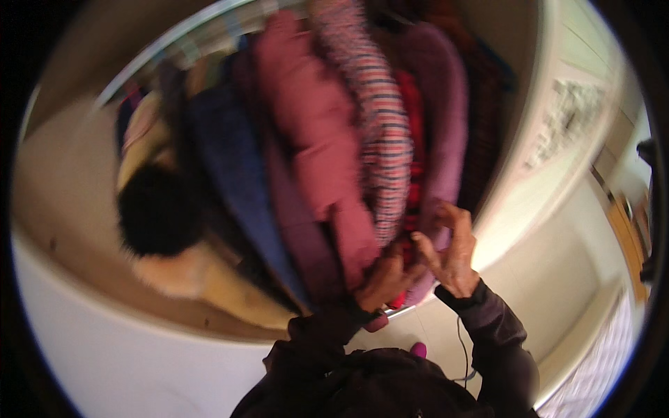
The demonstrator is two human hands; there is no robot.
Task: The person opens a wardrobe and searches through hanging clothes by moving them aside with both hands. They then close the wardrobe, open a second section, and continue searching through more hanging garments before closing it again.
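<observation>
Clothes hang side by side in a wardrobe in front of me. My left hand (390, 280) is at the lower end of a pink padded jacket (313, 132) and a striped garment (387, 125). Its fingers look stretched and apart, though blurred, and reach toward a red checked garment (416, 157). To its right, my right hand (454, 254) has thumb and forefinger spread against a purple garment (449, 118). Neither hand visibly grips cloth.
Farther left hang a blue garment (233, 160) and a yellow one with pale fur (237, 289), beside a black furry piece (157, 209). A hanging rail (167, 52) crosses the top left. The open wardrobe door (557, 146) stands at right. A cord (463, 348) runs near the floor.
</observation>
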